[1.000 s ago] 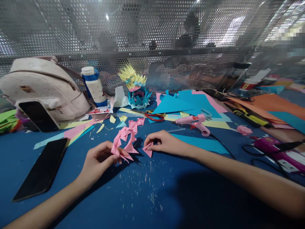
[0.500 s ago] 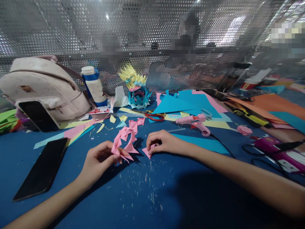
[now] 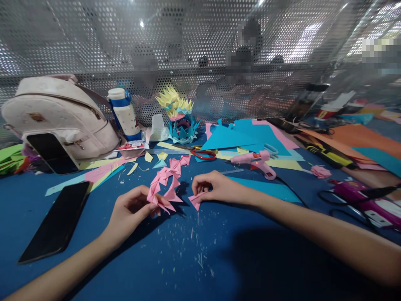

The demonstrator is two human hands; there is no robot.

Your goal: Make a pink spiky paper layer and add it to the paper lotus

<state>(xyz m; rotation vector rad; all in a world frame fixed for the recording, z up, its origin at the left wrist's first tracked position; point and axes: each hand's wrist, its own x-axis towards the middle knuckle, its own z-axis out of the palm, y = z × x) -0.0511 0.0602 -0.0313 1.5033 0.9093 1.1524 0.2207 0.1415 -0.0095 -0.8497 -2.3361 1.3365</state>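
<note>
Between the thumb and fingers of my left hand (image 3: 133, 209) is the near end of a curved chain of folded pink paper pieces (image 3: 163, 177). The chain bends away over the blue table toward the scissors. My right hand (image 3: 216, 188) pinches a single folded pink paper piece (image 3: 196, 201), its point facing down and toward me. A small gap separates this piece from the chain. Beyond my right hand lies a pink hot glue gun (image 3: 255, 161) on its side, nozzle to the left, a small orange light showing on it.
Red-handled scissors (image 3: 203, 154) and blue paper sheets (image 3: 232, 137) lie behind my hands. A yellow and blue folded-paper model (image 3: 181, 127) stands near the perforated metal screen (image 3: 194, 37). At left are a phone (image 3: 56, 223), a backpack (image 3: 59, 113) and a bottle (image 3: 124, 115); at right, a purple power strip (image 3: 366, 200).
The pink piece in my right hand has turned slightly, its point now lower. My left hand and the chain are nearly unmoved.
</note>
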